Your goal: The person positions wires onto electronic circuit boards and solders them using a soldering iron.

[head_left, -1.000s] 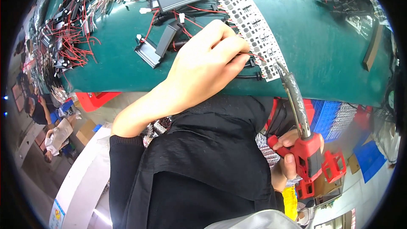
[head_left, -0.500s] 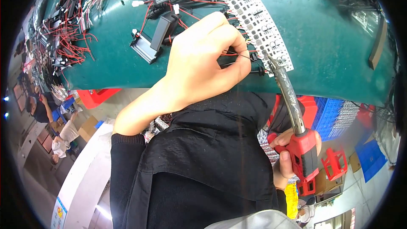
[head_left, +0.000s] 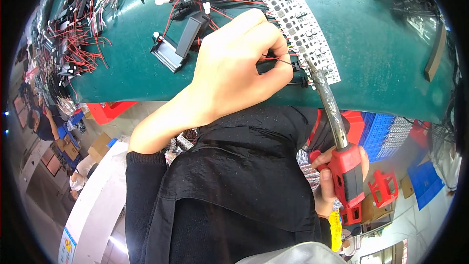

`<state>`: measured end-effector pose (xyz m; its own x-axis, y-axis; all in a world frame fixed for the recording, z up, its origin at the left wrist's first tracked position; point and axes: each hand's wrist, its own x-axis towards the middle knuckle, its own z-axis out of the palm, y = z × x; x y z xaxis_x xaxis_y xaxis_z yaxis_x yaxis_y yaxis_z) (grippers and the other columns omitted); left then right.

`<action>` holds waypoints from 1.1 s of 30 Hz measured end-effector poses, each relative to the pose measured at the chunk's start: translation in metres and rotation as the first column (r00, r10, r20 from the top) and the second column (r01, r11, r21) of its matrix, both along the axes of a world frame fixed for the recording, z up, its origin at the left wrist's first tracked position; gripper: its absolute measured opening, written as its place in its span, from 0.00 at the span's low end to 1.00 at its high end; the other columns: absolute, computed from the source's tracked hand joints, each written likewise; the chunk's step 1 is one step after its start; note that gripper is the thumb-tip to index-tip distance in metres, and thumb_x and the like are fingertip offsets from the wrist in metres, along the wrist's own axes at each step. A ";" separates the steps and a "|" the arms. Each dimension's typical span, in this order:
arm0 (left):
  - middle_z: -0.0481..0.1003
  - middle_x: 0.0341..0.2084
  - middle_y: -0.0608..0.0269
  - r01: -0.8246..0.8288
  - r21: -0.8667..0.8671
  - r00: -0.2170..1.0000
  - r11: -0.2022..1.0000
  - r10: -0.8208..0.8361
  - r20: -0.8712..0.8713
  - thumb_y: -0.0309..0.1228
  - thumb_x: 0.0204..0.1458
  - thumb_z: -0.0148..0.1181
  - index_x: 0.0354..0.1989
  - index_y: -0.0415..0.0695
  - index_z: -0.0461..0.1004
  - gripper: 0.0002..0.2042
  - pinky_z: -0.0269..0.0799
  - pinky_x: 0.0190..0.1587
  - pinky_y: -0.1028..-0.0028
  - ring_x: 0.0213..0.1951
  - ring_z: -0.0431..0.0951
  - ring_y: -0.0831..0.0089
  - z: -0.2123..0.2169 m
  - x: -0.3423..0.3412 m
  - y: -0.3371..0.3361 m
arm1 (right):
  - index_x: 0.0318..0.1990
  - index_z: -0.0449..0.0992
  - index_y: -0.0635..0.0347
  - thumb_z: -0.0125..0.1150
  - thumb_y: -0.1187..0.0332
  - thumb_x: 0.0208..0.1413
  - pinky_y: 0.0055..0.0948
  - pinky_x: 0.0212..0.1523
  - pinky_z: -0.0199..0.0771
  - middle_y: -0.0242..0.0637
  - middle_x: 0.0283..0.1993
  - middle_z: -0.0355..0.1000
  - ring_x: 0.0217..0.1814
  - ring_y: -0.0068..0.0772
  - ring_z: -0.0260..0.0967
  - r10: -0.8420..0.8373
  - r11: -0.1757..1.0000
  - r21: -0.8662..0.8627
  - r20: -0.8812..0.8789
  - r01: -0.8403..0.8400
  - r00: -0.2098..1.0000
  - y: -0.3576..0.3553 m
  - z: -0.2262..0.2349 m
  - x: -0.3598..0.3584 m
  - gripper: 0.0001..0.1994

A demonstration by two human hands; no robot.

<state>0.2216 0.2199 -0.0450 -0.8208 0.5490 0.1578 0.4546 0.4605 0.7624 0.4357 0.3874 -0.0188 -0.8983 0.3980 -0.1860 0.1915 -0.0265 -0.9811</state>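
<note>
Left hand (head_left: 239,63) pinching thin wires (head_left: 277,59); right hand (head_left: 326,190) gripping soldering gun (head_left: 339,137).
Wires, red and black, are running between thumb and curled forefinger toward a flat white circuit-board panel (head_left: 304,34), lying on the smooth green tabletop (head_left: 376,63); the gun's scuffed metal barrel is slanting from its red-and-black handle, tapered tip hovering at or touching the panel's edge, contact unclear.

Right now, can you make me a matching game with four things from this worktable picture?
1. left hand
2. right hand
3. circuit-board strip
4. apron

A. white, lying on the green table
B. gripping the soldering gun
C. black, worn by the person
D. pinching a thin wire

Pairs: 1-D, 2-B, 3-A, 4-C
</note>
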 end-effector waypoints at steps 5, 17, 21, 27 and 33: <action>0.66 0.18 0.69 -0.010 -0.002 1.000 1.000 0.010 -0.011 0.19 0.35 0.62 0.20 0.42 0.72 0.06 0.59 0.22 0.82 0.19 0.62 0.80 -0.001 0.000 -0.001 | 0.59 0.54 0.59 0.66 0.72 0.43 0.32 0.39 0.76 0.48 0.46 0.67 0.35 0.36 0.73 0.067 0.997 0.041 0.014 -0.068 0.998 0.003 0.000 -0.003 0.35; 0.65 0.18 0.69 -0.003 -0.001 1.000 1.000 0.003 0.005 0.19 0.34 0.62 0.20 0.42 0.71 0.06 0.59 0.22 0.82 0.19 0.63 0.80 0.001 -0.003 0.000 | 0.58 0.57 0.58 0.68 0.71 0.41 0.32 0.39 0.76 0.48 0.48 0.66 0.38 0.38 0.73 0.054 0.998 0.034 0.059 -0.056 0.997 0.003 0.003 -0.004 0.35; 0.64 0.17 0.69 -0.003 0.015 1.000 1.000 0.003 0.012 0.19 0.34 0.62 0.20 0.42 0.71 0.06 0.59 0.23 0.82 0.20 0.62 0.80 0.001 -0.004 0.000 | 0.58 0.56 0.59 0.68 0.71 0.41 0.32 0.40 0.76 0.49 0.48 0.66 0.38 0.38 0.73 -0.027 0.998 0.054 0.111 0.021 0.993 0.000 0.008 -0.003 0.35; 0.63 0.17 0.69 -0.001 0.012 1.000 1.000 0.001 0.004 0.19 0.34 0.62 0.19 0.42 0.70 0.07 0.59 0.23 0.82 0.19 0.62 0.80 0.001 -0.005 0.000 | 0.58 0.55 0.60 0.67 0.72 0.41 0.35 0.42 0.75 0.50 0.48 0.66 0.37 0.39 0.74 -0.018 1.000 0.009 0.053 0.018 0.998 0.002 0.003 -0.005 0.35; 0.66 0.22 0.67 0.036 -0.007 0.996 0.999 -0.035 0.077 0.19 0.34 0.61 0.24 0.42 0.71 0.08 0.60 0.26 0.81 0.24 0.65 0.77 0.005 -0.004 -0.002 | 0.59 0.53 0.57 0.65 0.70 0.43 0.34 0.40 0.74 0.48 0.37 0.71 0.33 0.38 0.73 0.039 0.999 0.014 -0.027 -0.039 0.999 0.008 0.004 -0.008 0.35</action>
